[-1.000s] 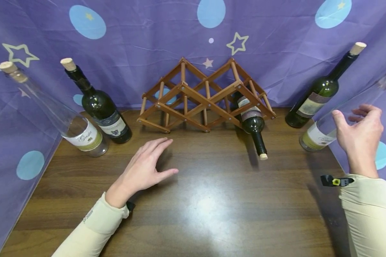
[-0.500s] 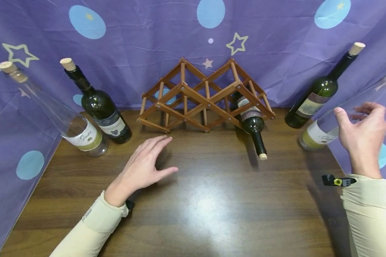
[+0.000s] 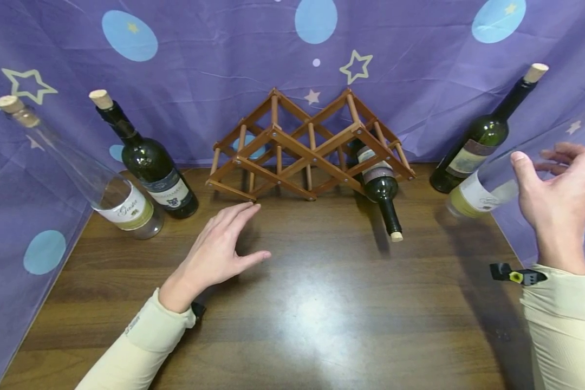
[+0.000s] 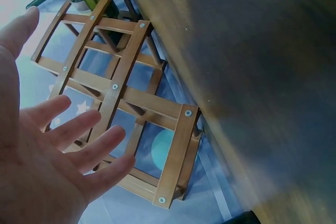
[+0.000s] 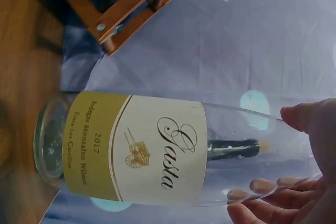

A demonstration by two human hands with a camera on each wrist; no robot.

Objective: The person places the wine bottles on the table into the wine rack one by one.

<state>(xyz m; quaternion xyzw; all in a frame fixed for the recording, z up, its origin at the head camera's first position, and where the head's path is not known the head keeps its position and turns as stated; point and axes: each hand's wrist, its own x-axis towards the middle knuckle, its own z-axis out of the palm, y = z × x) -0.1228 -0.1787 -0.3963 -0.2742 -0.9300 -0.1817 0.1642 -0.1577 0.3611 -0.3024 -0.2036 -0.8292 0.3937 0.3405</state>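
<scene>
My right hand [image 3: 560, 203] grips a clear glass bottle [image 3: 475, 192] round its upper body. In the right wrist view this bottle [image 5: 157, 150] shows a white and olive "Gasta" label, with the thumb on one side and the fingertips on the other. Its base appears lifted a little off the table; its top runs out of the head view. My left hand [image 3: 216, 246] is held above the table with relaxed, spread fingers, just in front of a folding wooden wine rack [image 3: 314, 160], and holds nothing. One dark wine bottle [image 3: 382, 187] lies in the rack's right part, corked neck forward.
A corked dark green bottle [image 3: 489, 135] stands behind the clear one on the right. At the left stand another corked clear bottle [image 3: 127, 208] and a dark bottle [image 3: 153, 168]. A purple patterned cloth [image 3: 214, 65] hangs behind and beside the wooden table [image 3: 292, 336].
The clear bottle in my right hand has risen slightly off the table, its base shifting up and left in the head view. My right hand moved slightly up and right; the left hand barely moved.
</scene>
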